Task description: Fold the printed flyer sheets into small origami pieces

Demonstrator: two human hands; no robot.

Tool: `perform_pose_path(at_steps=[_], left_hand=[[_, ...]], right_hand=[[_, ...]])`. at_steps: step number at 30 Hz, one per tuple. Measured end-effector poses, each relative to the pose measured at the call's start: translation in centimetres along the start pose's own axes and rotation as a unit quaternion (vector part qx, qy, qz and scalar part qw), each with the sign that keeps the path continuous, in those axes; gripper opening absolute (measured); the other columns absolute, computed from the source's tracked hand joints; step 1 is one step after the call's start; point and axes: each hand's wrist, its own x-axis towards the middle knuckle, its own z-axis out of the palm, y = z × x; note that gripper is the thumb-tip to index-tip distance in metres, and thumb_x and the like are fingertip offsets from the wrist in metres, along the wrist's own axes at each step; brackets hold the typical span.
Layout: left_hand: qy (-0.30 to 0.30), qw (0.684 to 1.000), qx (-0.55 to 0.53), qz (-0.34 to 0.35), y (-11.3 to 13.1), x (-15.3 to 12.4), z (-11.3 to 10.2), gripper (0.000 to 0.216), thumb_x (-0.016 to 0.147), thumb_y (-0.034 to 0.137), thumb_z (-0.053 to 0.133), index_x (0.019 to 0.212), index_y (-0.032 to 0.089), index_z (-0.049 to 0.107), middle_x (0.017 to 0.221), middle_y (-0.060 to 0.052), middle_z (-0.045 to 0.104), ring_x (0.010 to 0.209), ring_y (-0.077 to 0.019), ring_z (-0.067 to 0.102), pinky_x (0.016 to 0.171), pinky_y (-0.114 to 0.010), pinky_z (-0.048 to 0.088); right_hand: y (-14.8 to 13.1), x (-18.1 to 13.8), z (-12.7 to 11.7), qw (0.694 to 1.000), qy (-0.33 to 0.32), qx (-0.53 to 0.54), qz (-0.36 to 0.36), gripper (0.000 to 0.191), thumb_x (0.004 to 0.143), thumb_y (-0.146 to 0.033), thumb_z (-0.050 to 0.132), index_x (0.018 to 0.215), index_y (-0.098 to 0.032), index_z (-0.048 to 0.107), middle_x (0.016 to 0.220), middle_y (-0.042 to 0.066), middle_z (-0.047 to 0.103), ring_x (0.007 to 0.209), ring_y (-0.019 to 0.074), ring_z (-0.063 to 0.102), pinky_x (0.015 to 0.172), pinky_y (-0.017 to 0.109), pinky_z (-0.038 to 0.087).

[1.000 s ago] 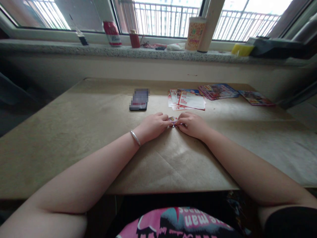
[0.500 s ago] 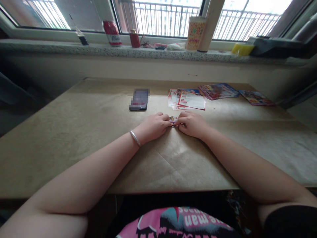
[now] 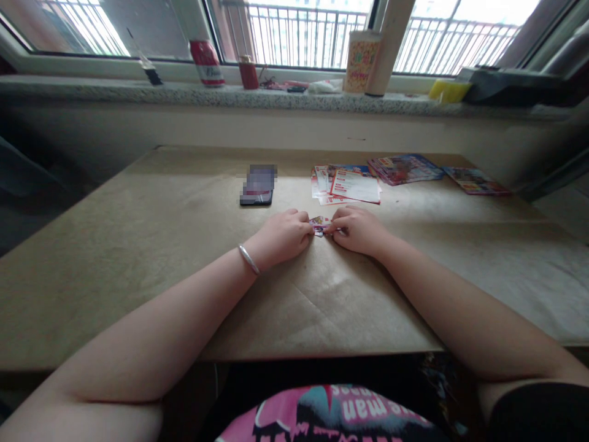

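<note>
A small folded piece of printed paper (image 3: 319, 226), white with coloured pictures, lies on the table between my two hands. My left hand (image 3: 288, 233), with a silver bangle on its wrist, has curled fingers closed on the paper's left edge. On the other side, my right hand (image 3: 356, 230) pinches the right part between thumb and fingers. Fingers cover both ends of the paper, so its full shape is hidden. Just beyond the hands lies a loose pile of printed sheets (image 3: 356, 186), white and red on top.
A phone (image 3: 258, 186) lies beyond my left hand on the beige table (image 3: 151, 245). Colourful leaflets (image 3: 405, 169) and a smaller stack of leaflets (image 3: 473, 180) lie at the far right. The windowsill (image 3: 179, 95) holds a red can (image 3: 207, 63) and a patterned cup (image 3: 362, 61).
My left fingers have drawn slightly left, away from the right hand. More of the paper's printed middle shows between the hands. The right hand has barely moved.
</note>
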Motion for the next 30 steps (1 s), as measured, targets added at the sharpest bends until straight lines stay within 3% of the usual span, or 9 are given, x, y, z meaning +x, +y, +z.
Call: perform_pose_path(at_steps=[9, 15, 24, 30], left_hand=[[-0.009, 0.999, -0.03, -0.016, -1.0, -0.5, 0.0, 0.025, 0.088, 0.019, 0.049, 0.09, 0.019, 0.074, 0.095, -0.006, 0.068, 0.084, -0.0184, 0.062, 0.075, -0.03, 0.05], [-0.005, 1.0, 0.014, 0.002, -0.5, -0.3, -0.4, 0.024, 0.089, 0.019, 0.047, 0.089, 0.016, 0.071, 0.093, -0.008, 0.067, 0.084, -0.0203, 0.062, 0.071, -0.031, 0.05], [-0.011, 0.999, 0.0, 0.041, -1.7, -0.8, -0.3, 0.024, 0.09, 0.018, 0.047, 0.095, 0.018, 0.071, 0.094, -0.007, 0.067, 0.085, -0.0193, 0.061, 0.074, -0.031, 0.049], [0.026, 0.998, 0.037, 0.035, -0.9, -0.6, 0.1, 0.022, 0.092, 0.023, 0.047, 0.093, 0.016, 0.068, 0.089, -0.008, 0.065, 0.078, -0.0184, 0.058, 0.067, -0.03, 0.045]], right_hand=[[0.7, -0.5, -0.5, 1.0, -0.003, 0.015, -0.022, 0.024, 0.08, -0.016, 0.059, 0.09, -0.027, 0.078, 0.095, 0.002, 0.073, 0.086, 0.0187, 0.064, 0.083, 0.034, 0.048], [0.8, -0.4, -0.3, 0.999, 0.001, 0.03, -0.013, 0.021, 0.079, -0.017, 0.06, 0.086, -0.025, 0.078, 0.091, 0.004, 0.072, 0.085, 0.019, 0.064, 0.083, 0.035, 0.049], [1.3, -0.8, -0.9, 0.999, -0.012, 0.036, -0.024, 0.021, 0.078, -0.015, 0.06, 0.086, -0.025, 0.077, 0.093, 0.003, 0.072, 0.085, 0.019, 0.064, 0.084, 0.036, 0.049], [0.7, -0.7, -0.9, 0.999, -0.01, 0.015, -0.027, 0.02, 0.078, -0.014, 0.058, 0.084, -0.022, 0.075, 0.089, 0.005, 0.07, 0.085, 0.0201, 0.062, 0.084, 0.037, 0.048]])
